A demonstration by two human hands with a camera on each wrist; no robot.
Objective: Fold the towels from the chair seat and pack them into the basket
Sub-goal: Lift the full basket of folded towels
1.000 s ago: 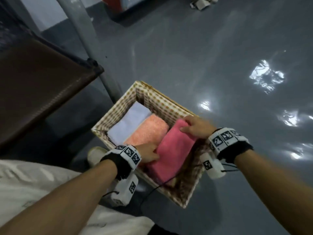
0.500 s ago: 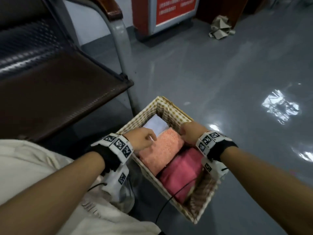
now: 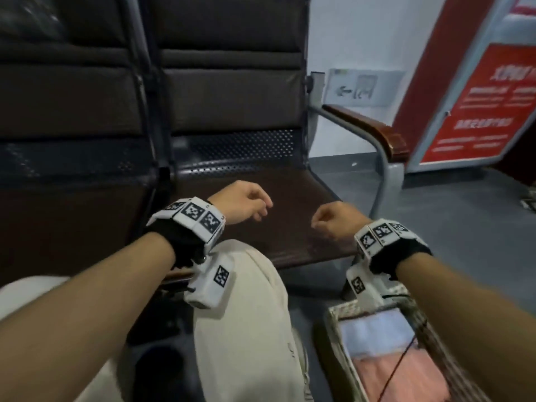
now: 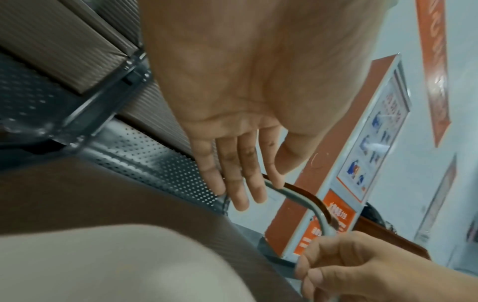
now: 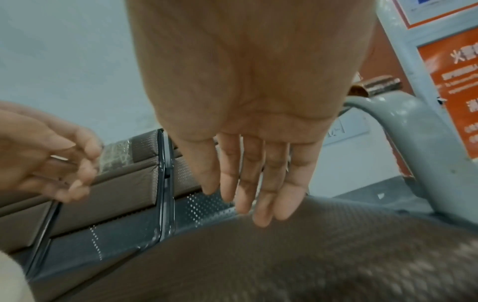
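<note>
- Nearest us, the basket (image 3: 333,311) sits on the floor just in front of the seat (image 3: 290,204), right of our knee (image 3: 246,285). A pale towel (image 3: 377,329) and a pink towel (image 3: 406,375) lie folded inside, side by side.
- Our left hand (image 3: 240,207) and right hand (image 3: 336,224) hang over the seat with fingers relaxed, gripping nothing.
- The seat shows no towel, so we judge the packing done or nearly so.
- Risk: a thin cable (image 3: 397,367) from the right wrist trails across the basket; lifting that arm sharply could drag a towel out or tip the basket.
- Beyond the seat, the armrest (image 3: 374,132) could catch a sweeping right hand.
</note>
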